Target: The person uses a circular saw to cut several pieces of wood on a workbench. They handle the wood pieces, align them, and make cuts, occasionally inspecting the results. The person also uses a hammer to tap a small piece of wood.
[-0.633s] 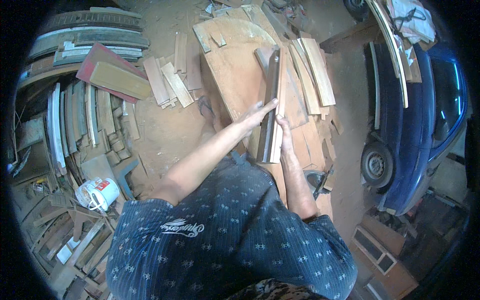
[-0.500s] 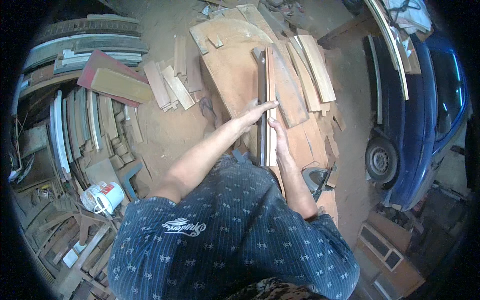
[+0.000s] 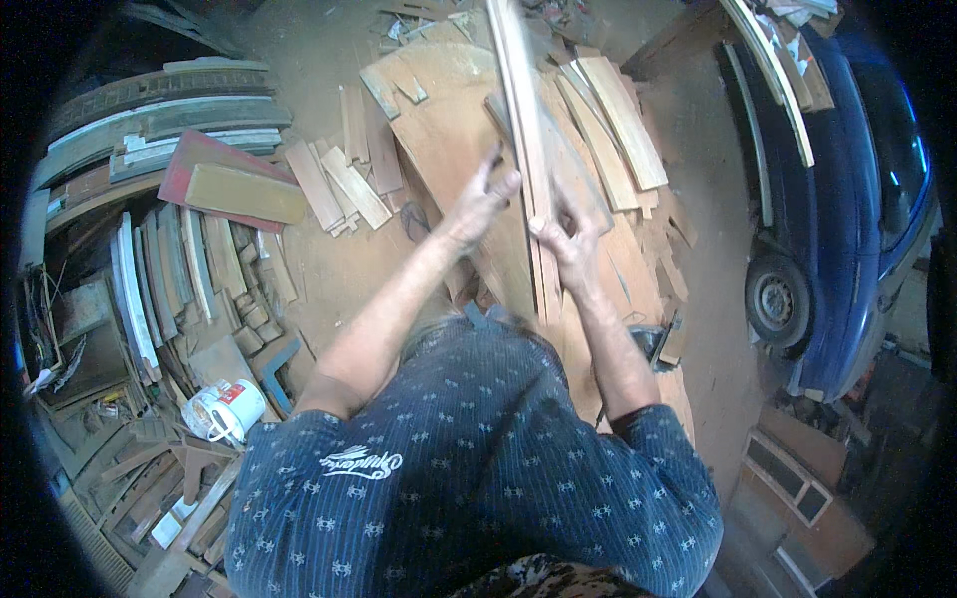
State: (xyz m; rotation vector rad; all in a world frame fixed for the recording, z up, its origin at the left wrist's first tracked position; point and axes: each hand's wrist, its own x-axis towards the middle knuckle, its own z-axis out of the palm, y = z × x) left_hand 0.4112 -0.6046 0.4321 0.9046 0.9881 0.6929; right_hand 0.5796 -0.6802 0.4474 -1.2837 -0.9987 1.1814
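A long narrow grooved wooden strip (image 3: 529,149) runs away from my body, raised over the wooden work board (image 3: 449,95). Its far end is blurred by motion. My right hand (image 3: 570,244) is wrapped round the strip's nearer part, thumb on top. Just left of the strip, my left hand (image 3: 478,207) is open, thumb and fingers apart, holding nothing.
Pale planks (image 3: 623,125) lie right of the strip. A dark tool (image 3: 650,344) sits near my right forearm, partly hidden. Loose wood pieces (image 3: 349,179) and stacked timber (image 3: 189,120) are to the left, near a white bucket (image 3: 239,409). A blue car (image 3: 842,199) stands at right.
My left hand has let go of the strip and moved left, opening. The strip has turned over and shifted away from me, its far end higher in view; my right hand keeps hold.
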